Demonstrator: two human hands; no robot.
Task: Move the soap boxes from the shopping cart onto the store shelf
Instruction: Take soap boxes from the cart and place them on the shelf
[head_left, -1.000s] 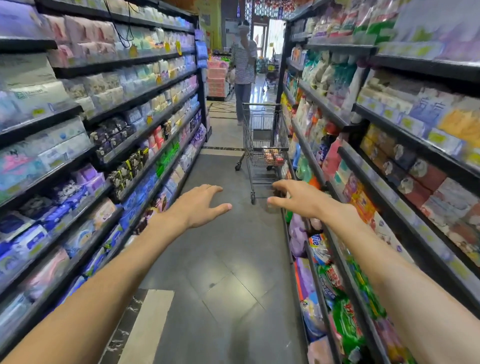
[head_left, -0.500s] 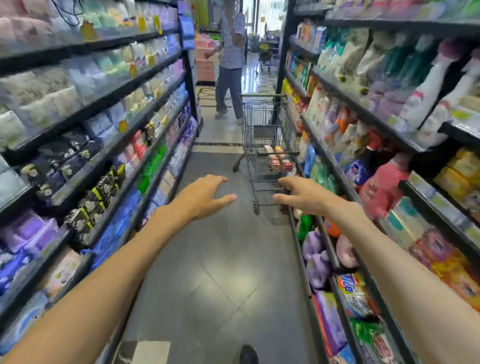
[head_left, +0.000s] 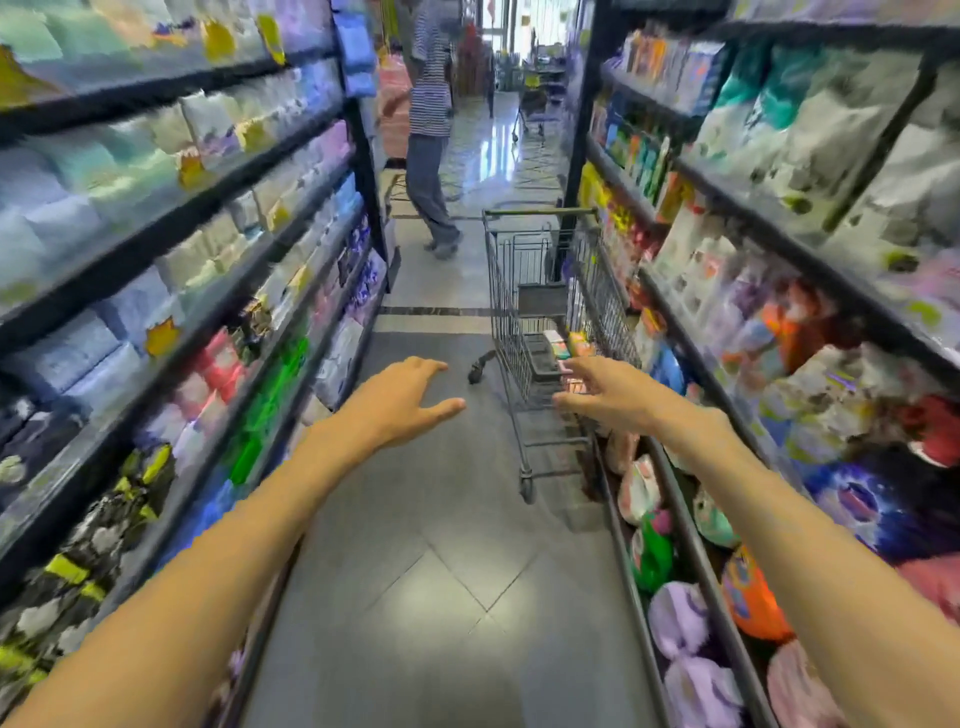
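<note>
1. The shopping cart (head_left: 545, 332) stands in the aisle, hard against the right-hand store shelf (head_left: 737, 322), its handle bar at the far end.
2. The soap boxes (head_left: 563, 345) lie low in the cart's basket; blur leaves only a few pale and pink packs to make out, and their number cannot be told.
3. The left hand (head_left: 402, 402) is stretched forward over the grey floor (head_left: 441, 597), left of the cart and apart from it, palm down, fingers loosely spread, holding nothing.
4. The right hand (head_left: 608, 392) reaches out in front of the cart's near end, fingers spread and relaxed, empty; whether it touches the wire cannot be told.
5. Beyond the cart, a person in a striped shirt (head_left: 431, 104) stands in the aisle.
6. Left of the cart runs another shelf (head_left: 171, 291) of blurred packets.
</note>
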